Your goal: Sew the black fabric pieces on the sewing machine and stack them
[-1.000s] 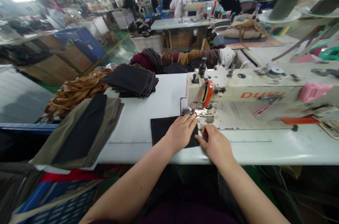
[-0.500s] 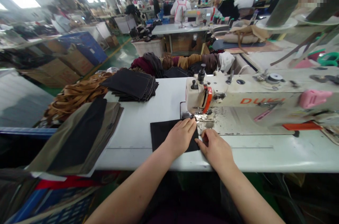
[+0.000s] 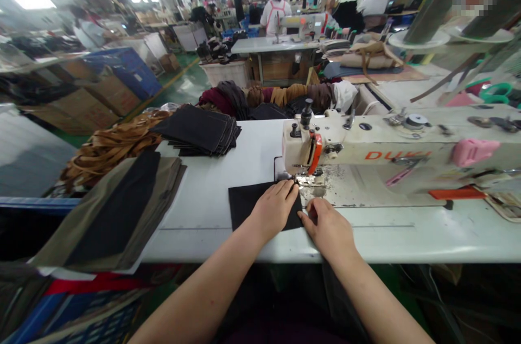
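Note:
A black rectangular fabric piece (image 3: 243, 205) lies flat on the white sewing table, its far right corner by the presser foot of the sewing machine (image 3: 299, 140). Flat across its right half rests my left hand (image 3: 274, 205), fingers stretched toward the needle area. My right hand (image 3: 329, 223) is closed at the near right edge of the same piece, the thumb on the edge and the other fingers curled against the tabletop. My left fingertips hide part of the presser foot and the stitch line.
At the back left of the table stands a stack of black fabric pieces (image 3: 199, 129). Olive and black panels (image 3: 118, 214) overhang the left edge, near brown straps (image 3: 109, 148). Thread cones (image 3: 433, 13) rise at right. Several people work at other tables behind.
The view has shifted slightly. The near right corner of the black piece has moved a little away from me, toward the machine; both hands stay on it in nearly the same pose.

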{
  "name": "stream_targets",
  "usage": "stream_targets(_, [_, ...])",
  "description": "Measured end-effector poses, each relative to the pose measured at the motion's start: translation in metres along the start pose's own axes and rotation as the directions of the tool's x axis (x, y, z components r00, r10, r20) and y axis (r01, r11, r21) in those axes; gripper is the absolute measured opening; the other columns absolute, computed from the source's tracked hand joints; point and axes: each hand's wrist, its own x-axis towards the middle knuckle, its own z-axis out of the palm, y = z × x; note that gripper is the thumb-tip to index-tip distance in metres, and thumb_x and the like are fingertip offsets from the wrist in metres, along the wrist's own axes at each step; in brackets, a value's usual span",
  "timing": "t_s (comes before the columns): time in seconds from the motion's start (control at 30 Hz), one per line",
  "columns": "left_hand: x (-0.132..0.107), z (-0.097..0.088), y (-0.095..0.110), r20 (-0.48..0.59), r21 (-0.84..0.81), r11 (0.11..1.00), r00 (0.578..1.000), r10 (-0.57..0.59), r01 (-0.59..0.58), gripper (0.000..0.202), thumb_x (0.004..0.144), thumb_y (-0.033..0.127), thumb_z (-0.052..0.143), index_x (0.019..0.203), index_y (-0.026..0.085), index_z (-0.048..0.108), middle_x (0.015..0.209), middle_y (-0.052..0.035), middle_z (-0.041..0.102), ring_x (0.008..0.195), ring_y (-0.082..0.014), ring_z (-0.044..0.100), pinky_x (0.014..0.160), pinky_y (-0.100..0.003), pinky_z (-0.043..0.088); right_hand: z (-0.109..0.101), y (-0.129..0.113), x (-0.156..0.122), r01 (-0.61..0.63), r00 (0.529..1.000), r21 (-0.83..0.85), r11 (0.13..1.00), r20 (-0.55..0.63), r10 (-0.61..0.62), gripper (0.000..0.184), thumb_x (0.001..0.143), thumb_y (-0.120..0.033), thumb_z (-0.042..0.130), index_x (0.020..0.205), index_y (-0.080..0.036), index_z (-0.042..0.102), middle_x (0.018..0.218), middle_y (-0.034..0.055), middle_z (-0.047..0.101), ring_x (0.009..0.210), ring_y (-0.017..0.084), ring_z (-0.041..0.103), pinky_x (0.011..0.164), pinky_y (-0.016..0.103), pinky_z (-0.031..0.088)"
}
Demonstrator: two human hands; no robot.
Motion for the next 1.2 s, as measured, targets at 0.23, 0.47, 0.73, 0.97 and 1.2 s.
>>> stream_targets(0.23, [0.001,-0.002,0.0,0.028,-0.006,1.0,1.0,-0.013,0.013,0.047,0.103,0.022,0.045,0.149,0.011,0.045,0.154,-0.0152,0.045,0.142,-0.0266,0.044,0.119,-0.041,0.039,-0.001,0.0,-0.002,0.008,1.0,0.001,1.0,-0.011,-0.008,0.019,0.095,-0.037,0.067,0.094,-0.023,0.055,0.088,-0.0012,0.059,0.072,0.015,0.054,0.064,0.027,0.03])
stream_targets(0.47, [-0.019,-0.011,0.005,-0.007,-0.1,0.992,0.998,0.07,-0.07,0.028,0.104,0.018,0.045,0.125,0.014,0.063,0.129,-0.0102,0.064,0.122,-0.0216,0.059,0.109,-0.036,0.05,-0.003,-0.003,0.004,-0.044,0.999,-0.04,0.998,-0.006,0.044,0.019,0.096,-0.038,0.067,0.097,-0.023,0.055,0.09,-0.0011,0.061,0.07,0.015,0.056,0.061,0.027,0.028])
stream_targets(0.73, [-0.039,-0.012,0.006,-0.021,-0.111,0.981,0.987,0.157,-0.159,0.038,0.103,0.016,0.045,0.139,0.011,0.056,0.138,-0.011,0.06,0.135,-0.0256,0.05,0.116,-0.041,0.045,-0.002,-0.007,0.015,-0.06,0.998,-0.128,0.99,0.005,0.061,0.023,0.099,-0.044,0.061,0.094,-0.022,0.056,0.087,0.0003,0.063,0.067,0.016,0.058,0.059,0.028,0.025])
stream_targets(0.97, [-0.022,-0.009,-0.008,-0.008,-0.088,0.986,0.99,0.139,-0.139,0.038,0.103,0.014,0.045,0.139,0.011,0.056,0.142,-0.0109,0.058,0.136,-0.025,0.049,0.118,-0.042,0.043,0.001,-0.007,0.008,-0.033,0.998,-0.165,0.986,-0.055,0.025,0.022,0.102,-0.042,0.057,0.094,-0.021,0.055,0.087,0.0012,0.063,0.066,0.015,0.057,0.057,0.028,0.021])
stream_targets(1.2, [-0.006,-0.003,-0.021,0.012,-0.097,0.99,0.995,0.102,-0.1,0.042,0.099,0.009,0.046,0.14,0.012,0.055,0.143,-0.0102,0.057,0.14,-0.0244,0.047,0.12,-0.04,0.039,0.008,-0.004,0.005,-0.014,0.994,-0.205,0.979,-0.11,-0.009,0.024,0.103,-0.041,0.054,0.092,-0.02,0.056,0.087,0.002,0.062,0.064,0.014,0.053,0.058,0.029,0.019])
